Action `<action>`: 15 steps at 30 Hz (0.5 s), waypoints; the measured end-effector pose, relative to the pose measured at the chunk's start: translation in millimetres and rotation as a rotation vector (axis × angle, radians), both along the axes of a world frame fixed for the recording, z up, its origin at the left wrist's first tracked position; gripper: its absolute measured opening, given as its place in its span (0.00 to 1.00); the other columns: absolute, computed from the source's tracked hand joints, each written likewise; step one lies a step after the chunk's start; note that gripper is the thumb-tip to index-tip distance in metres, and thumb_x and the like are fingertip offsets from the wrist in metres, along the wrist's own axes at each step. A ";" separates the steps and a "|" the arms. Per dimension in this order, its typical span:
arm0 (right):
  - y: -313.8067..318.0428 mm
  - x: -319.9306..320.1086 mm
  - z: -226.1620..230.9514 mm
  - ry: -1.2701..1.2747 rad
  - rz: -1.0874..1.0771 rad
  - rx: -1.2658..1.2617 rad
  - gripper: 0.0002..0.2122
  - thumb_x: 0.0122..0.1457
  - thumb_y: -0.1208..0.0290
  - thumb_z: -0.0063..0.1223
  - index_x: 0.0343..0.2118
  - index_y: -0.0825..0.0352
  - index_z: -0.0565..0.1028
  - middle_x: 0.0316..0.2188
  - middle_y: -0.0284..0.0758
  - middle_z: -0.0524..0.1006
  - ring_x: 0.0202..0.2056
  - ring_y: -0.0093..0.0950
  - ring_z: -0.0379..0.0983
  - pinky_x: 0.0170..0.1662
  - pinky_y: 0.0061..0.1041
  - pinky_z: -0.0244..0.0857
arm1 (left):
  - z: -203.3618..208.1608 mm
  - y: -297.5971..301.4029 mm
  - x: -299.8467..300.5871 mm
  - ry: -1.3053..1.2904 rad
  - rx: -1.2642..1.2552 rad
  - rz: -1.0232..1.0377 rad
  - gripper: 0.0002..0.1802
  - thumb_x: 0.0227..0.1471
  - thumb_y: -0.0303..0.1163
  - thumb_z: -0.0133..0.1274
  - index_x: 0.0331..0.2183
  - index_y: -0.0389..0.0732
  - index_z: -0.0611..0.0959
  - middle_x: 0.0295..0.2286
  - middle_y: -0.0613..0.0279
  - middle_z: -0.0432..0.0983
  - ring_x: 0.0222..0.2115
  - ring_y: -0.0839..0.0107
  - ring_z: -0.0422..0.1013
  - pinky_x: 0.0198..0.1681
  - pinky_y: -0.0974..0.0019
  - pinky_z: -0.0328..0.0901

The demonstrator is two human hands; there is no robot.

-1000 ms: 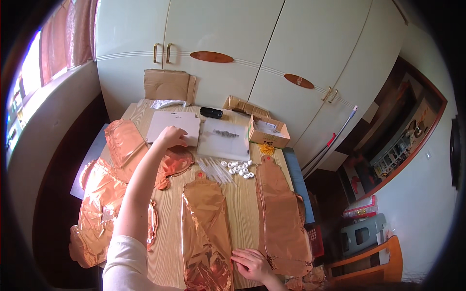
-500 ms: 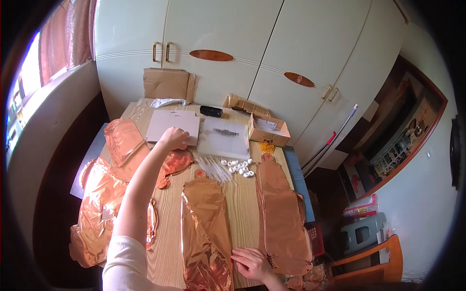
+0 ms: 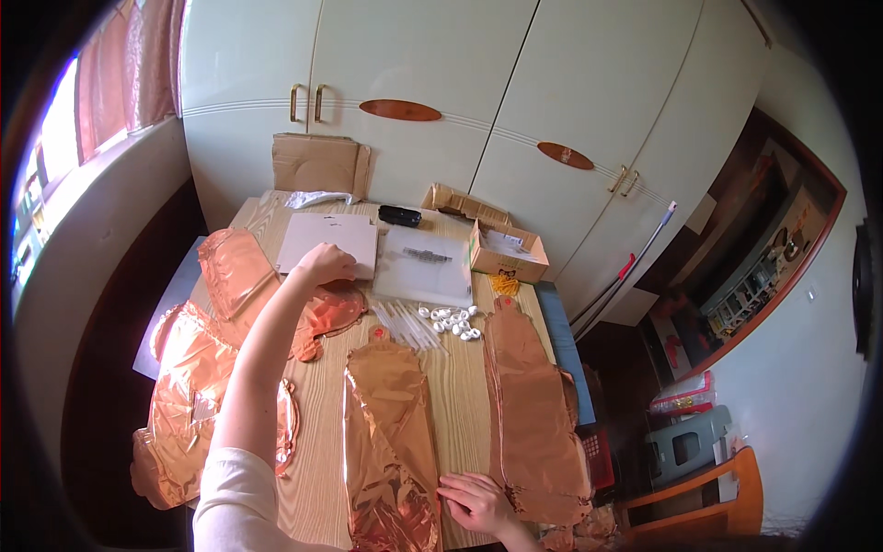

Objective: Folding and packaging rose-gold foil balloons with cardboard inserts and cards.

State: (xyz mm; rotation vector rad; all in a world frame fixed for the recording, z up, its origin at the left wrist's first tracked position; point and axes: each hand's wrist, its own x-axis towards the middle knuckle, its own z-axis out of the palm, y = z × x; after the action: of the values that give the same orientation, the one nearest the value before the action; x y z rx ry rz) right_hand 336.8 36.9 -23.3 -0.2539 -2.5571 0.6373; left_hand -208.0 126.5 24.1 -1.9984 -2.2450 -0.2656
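My left hand [image 3: 328, 263] reaches far across the table to the front edge of a stack of pale pinkish cards [image 3: 324, 237]. Its fingers are curled downward, and what lies between them is hidden. Just below that hand rests a crumpled part of the copper foil balloons [image 3: 198, 382] spread on the left. A flat copper foil balloon [image 3: 390, 428] lies lengthwise in the middle. My right hand [image 3: 475, 502] rests with fingers stretched out at its right edge, touching it. Farther right lies a pile of flat copper foil balloons [image 3: 533, 414].
Clear straws [image 3: 407, 326] and several small white rolls [image 3: 452, 322] lie mid-table. Behind them are a clear plastic packet [image 3: 423, 267], a black case [image 3: 399, 216], a yellow bundle [image 3: 504, 284] and an open carton [image 3: 509, 254]. A wooden chair [image 3: 708, 501] stands at lower right.
My left hand has shifted slightly at the front edge of the cards, its fingers turned a little more downward. My right hand stays in place.
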 end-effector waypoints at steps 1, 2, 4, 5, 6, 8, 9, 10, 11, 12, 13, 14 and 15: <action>0.1 -0.4 0.1 0.000 0.002 0.003 0.10 0.52 0.75 0.57 0.38 0.65 0.81 0.43 0.36 0.80 0.47 0.32 0.77 0.52 0.34 0.69 | 0.0 -1.0 -0.3 -0.018 0.000 0.004 0.18 0.49 0.50 0.56 0.32 0.46 0.84 0.27 0.53 0.80 0.31 0.53 0.77 0.39 0.54 0.71; 0.1 -0.6 0.0 0.001 0.004 0.005 0.10 0.52 0.75 0.57 0.38 0.65 0.81 0.43 0.36 0.80 0.47 0.32 0.77 0.52 0.34 0.69 | 0.1 -3.0 -1.1 -0.052 0.026 -0.002 0.18 0.49 0.50 0.56 0.33 0.47 0.84 0.27 0.53 0.80 0.31 0.53 0.77 0.40 0.54 0.71; 0.0 -0.4 0.2 -0.001 -0.001 0.005 0.10 0.52 0.74 0.57 0.38 0.64 0.81 0.43 0.36 0.80 0.47 0.32 0.77 0.52 0.33 0.69 | 5.1 -5.8 2.4 -0.122 0.085 -0.020 0.17 0.49 0.49 0.56 0.35 0.47 0.85 0.28 0.52 0.80 0.31 0.53 0.77 0.40 0.54 0.70; -0.1 -0.2 0.2 -0.002 -0.004 0.006 0.10 0.53 0.74 0.57 0.38 0.64 0.81 0.43 0.36 0.80 0.47 0.32 0.77 0.52 0.33 0.69 | 8.4 -4.2 5.0 -0.103 0.026 0.026 0.18 0.49 0.48 0.56 0.38 0.47 0.85 0.30 0.52 0.81 0.33 0.53 0.77 0.41 0.54 0.70; -0.2 0.0 -0.2 0.001 -0.004 0.004 0.10 0.53 0.74 0.57 0.38 0.64 0.81 0.43 0.37 0.80 0.47 0.32 0.77 0.52 0.33 0.69 | 15.7 -2.6 10.9 -0.083 -0.035 0.073 0.19 0.49 0.47 0.56 0.40 0.48 0.84 0.32 0.52 0.81 0.34 0.53 0.77 0.42 0.55 0.70; -0.1 0.4 -1.1 0.007 -0.004 0.002 0.10 0.53 0.75 0.57 0.38 0.65 0.81 0.44 0.37 0.80 0.47 0.32 0.77 0.52 0.33 0.69 | 20.3 3.8 16.4 -0.047 -0.050 0.096 0.20 0.49 0.45 0.56 0.43 0.48 0.84 0.35 0.51 0.81 0.36 0.53 0.77 0.44 0.55 0.70; -0.2 -0.2 -0.9 0.006 -0.005 0.002 0.10 0.52 0.75 0.57 0.38 0.64 0.82 0.43 0.37 0.81 0.47 0.32 0.77 0.52 0.33 0.69 | 19.4 5.9 17.0 -0.031 -0.007 0.076 0.20 0.48 0.45 0.56 0.43 0.47 0.84 0.36 0.51 0.80 0.37 0.53 0.76 0.44 0.55 0.70; -0.2 -0.9 -0.6 0.004 -0.006 0.003 0.10 0.51 0.75 0.58 0.37 0.64 0.82 0.43 0.36 0.81 0.46 0.32 0.77 0.52 0.33 0.69 | 18.1 7.9 18.0 -0.015 0.036 0.057 0.20 0.48 0.44 0.55 0.43 0.47 0.84 0.37 0.51 0.80 0.37 0.53 0.76 0.44 0.55 0.70; -0.2 -1.3 -0.5 0.002 -0.007 0.003 0.10 0.50 0.75 0.58 0.37 0.64 0.82 0.42 0.36 0.81 0.46 0.32 0.78 0.52 0.33 0.69 | 16.4 10.5 19.9 -0.013 0.000 0.042 0.21 0.47 0.44 0.56 0.43 0.47 0.84 0.37 0.51 0.80 0.38 0.53 0.76 0.45 0.55 0.70; 0.1 -1.2 -0.5 0.002 -0.009 0.007 0.10 0.50 0.75 0.58 0.37 0.64 0.82 0.42 0.36 0.81 0.46 0.32 0.78 0.52 0.33 0.69 | 16.4 14.9 24.2 -0.010 -0.034 0.024 0.21 0.47 0.43 0.56 0.44 0.47 0.84 0.38 0.51 0.80 0.39 0.53 0.76 0.45 0.55 0.70; 0.3 -0.7 -0.8 0.001 -0.011 0.011 0.10 0.50 0.75 0.58 0.37 0.64 0.82 0.42 0.36 0.81 0.46 0.32 0.78 0.52 0.33 0.69 | 16.1 18.5 28.2 -0.007 -0.068 0.007 0.22 0.46 0.43 0.56 0.44 0.47 0.84 0.38 0.52 0.80 0.39 0.53 0.76 0.45 0.55 0.70; 0.3 -0.1 -1.3 0.001 -0.013 0.015 0.10 0.50 0.75 0.58 0.37 0.64 0.82 0.42 0.36 0.81 0.46 0.32 0.78 0.51 0.33 0.69 | 12.5 19.9 32.5 0.030 -0.040 -0.011 0.18 0.46 0.41 0.55 0.40 0.47 0.84 0.35 0.53 0.81 0.36 0.54 0.77 0.43 0.55 0.71; 0.0 0.3 -2.2 0.005 -0.014 0.013 0.10 0.50 0.75 0.58 0.37 0.64 0.82 0.42 0.36 0.81 0.46 0.32 0.78 0.52 0.33 0.69 | 10.5 22.2 34.0 0.071 -0.078 0.006 0.16 0.46 0.40 0.54 0.38 0.47 0.84 0.33 0.55 0.81 0.35 0.54 0.77 0.42 0.55 0.71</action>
State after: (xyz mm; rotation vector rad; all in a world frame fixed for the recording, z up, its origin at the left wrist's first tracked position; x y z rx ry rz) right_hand 337.1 36.9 -25.5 -0.2650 -2.5513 0.6155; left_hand -174.1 148.7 34.6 -2.0053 -2.2503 -0.1056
